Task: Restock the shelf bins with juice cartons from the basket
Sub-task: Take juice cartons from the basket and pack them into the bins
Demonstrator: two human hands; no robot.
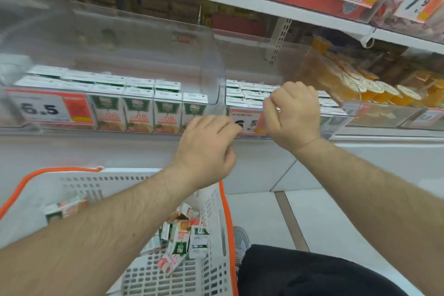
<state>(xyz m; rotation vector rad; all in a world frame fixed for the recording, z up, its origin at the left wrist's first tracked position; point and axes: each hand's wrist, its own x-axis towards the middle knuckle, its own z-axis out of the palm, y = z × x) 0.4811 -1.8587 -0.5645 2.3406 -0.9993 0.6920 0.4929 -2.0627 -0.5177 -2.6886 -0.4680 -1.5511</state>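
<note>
1. Both hands are up at the front of the shelf bins and neither one seems to hold a carton. The left hand [206, 149] has its fingers curled in front of the price tag [245, 124] on the right bin [336, 118]. I cannot tell if it pinches the tag or just touches it.
2. The right hand [294, 113] is curled over the front edge of that same bin, above the cartons inside. Its fingertips are hidden, so I cannot tell if they grip anything.
3. What could go wrong: if a hand tugs the tag, it could pop off the bin front. If a hand pushes on the packed rows, cartons could tip or get squashed.
4. The clear flap [144, 60] over the left bin [19, 127] looks lifted. I think it could drop onto a hand reaching in.
5. The basket [216, 199] sits low, right under the left arm. An elbow could bump it and spill it.
6. The juice cartons [182, 235] in the basket are small white and green boxes with orange fruit on them. They lie in a messy pile, some on their sides.
7. More of the same cartons [139, 113] stand in neat rows in the left bin, and the right bin looks full too.
8. The boxes look light and a bit soft, so a hard squeeze could dent one.
</note>
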